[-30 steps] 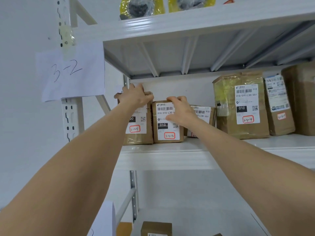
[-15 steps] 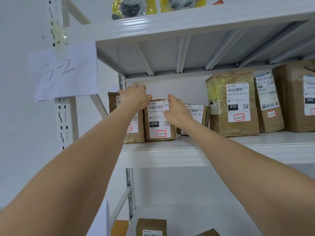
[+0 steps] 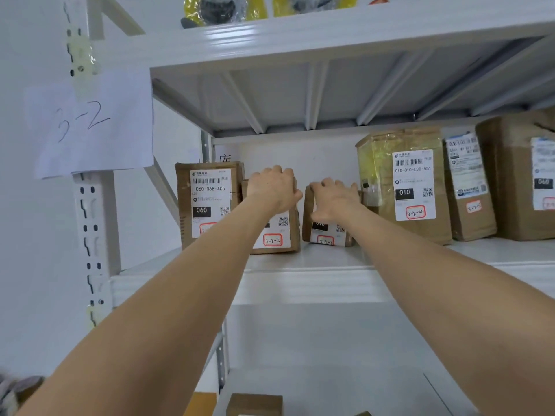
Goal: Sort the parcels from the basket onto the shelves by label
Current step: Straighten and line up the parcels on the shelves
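On the shelf point(image 3: 300, 283) marked by a paper sign "3-2" point(image 3: 90, 124), three brown parcels stand side by side at the left. The leftmost parcel point(image 3: 207, 199) bears a "060" label. My left hand point(image 3: 274, 187) lies over the top of the middle parcel point(image 3: 279, 238), which is marked 3-2-2, with its fingers curled over the upper edge. My right hand point(image 3: 335, 198) grips the top of the smaller third parcel point(image 3: 327, 234), covering most of its label. Both parcels rest on the shelf.
Further right stand a tape-wrapped parcel marked 3-2-4 point(image 3: 411, 187), a narrow parcel point(image 3: 470, 187) and a large box point(image 3: 522, 175). Yellow bags point(image 3: 225, 7) lie on the shelf above. A small box point(image 3: 253, 403) sits on the shelf below.
Both hands have shifted one parcel to the right: the left from the leftmost parcel to the middle one, the right from the middle parcel to the third. The 060 label is uncovered.
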